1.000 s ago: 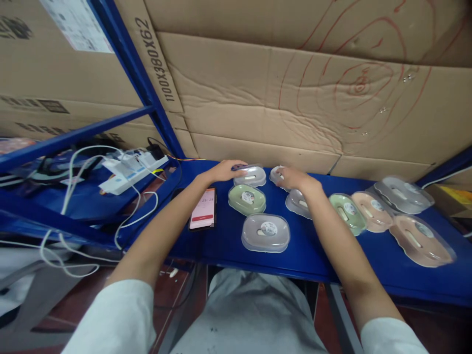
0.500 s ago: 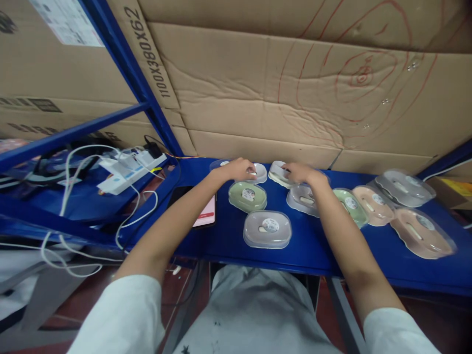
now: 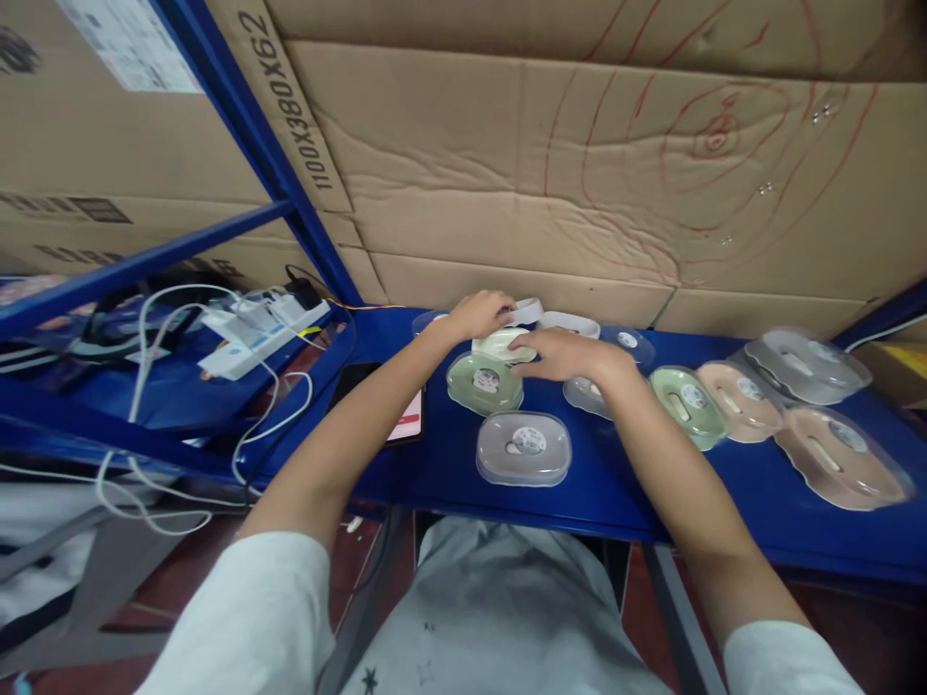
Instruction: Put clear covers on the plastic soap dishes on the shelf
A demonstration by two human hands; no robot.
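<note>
Head view: right hand (image 3: pixel 557 354) grasps the cream oval dish (image 3: pixel 496 347) lying at its nine o'clock, long axis nine-to-three; left hand (image 3: pixel 484 315), toward the dish's eleven, holds a pale grey oval frame (image 3: pixel 528 312).

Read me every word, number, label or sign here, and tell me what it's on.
"1100X380X62": cardboard strip.
Left cardboard: dark print, too blurred to read.
White sheet: too blurred.
Stickers on cases: too small.
Phone: partly covered, screen text too small.
Red scrawl on back cardboard: unreadable.
</note>
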